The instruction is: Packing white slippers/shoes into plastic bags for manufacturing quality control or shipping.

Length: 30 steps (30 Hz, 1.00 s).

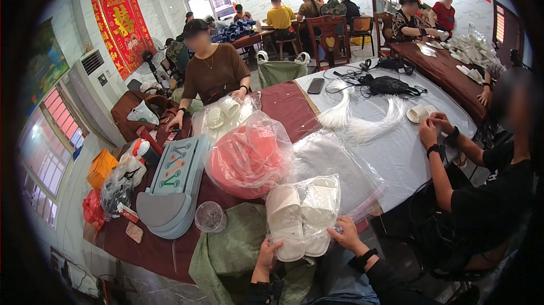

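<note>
A pair of off-white slippers (285,217) lies side by side in a clear plastic bag (331,191) in front of me. My left hand (266,255) grips the bag's lower left edge, thumb on top. On the right side, the fingers of my right hand (347,236) pinch the bag's film. Beneath and behind it, more flat clear plastic bags (334,157) are spread over the table. Just beyond stands a large clear bag of pink-red material (249,155). Bunched green woven sacking (238,242) hangs at the table edge by my left hand.
Left are a round clear tub (210,217), grey-blue cases (175,177) and a phone (134,232). White strands (379,121) and black cables (391,84) lie farther off. One person (212,72) stands across; another person's hands (435,126) work on a slipper (419,113) at right.
</note>
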Tool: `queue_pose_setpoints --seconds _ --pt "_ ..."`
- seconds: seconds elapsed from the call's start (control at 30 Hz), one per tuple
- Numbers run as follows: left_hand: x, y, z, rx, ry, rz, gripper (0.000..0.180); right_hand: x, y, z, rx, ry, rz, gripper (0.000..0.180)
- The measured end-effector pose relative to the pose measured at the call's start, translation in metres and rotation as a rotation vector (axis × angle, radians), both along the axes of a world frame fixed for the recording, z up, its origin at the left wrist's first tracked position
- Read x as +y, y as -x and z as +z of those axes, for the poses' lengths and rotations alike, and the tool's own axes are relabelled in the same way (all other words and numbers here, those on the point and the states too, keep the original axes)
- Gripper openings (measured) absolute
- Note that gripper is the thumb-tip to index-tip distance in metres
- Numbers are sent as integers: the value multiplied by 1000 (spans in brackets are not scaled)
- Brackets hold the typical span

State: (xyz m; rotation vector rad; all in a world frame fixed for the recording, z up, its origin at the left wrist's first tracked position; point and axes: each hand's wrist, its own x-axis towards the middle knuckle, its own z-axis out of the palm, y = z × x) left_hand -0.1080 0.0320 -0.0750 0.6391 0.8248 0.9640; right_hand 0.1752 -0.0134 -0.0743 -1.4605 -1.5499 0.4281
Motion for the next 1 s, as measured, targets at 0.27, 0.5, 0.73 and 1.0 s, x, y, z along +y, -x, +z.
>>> queue_pose_setpoints --seconds 0.27,0.5,0.73,1.0 --pt "0 0 0 -19 -5 1 40 1 0 -4 -15 -10 -15 31" --pt "0 1 -1 -5 -11 -1 40 0 1 0 0 -4 -9 31" --pt "-1 0 1 6 2 7 41 0 1 0 -3 7 -16 31" --pt "1 2 -4 -9 -5 -8 41 -1 0 2 1 -3 -2 31"
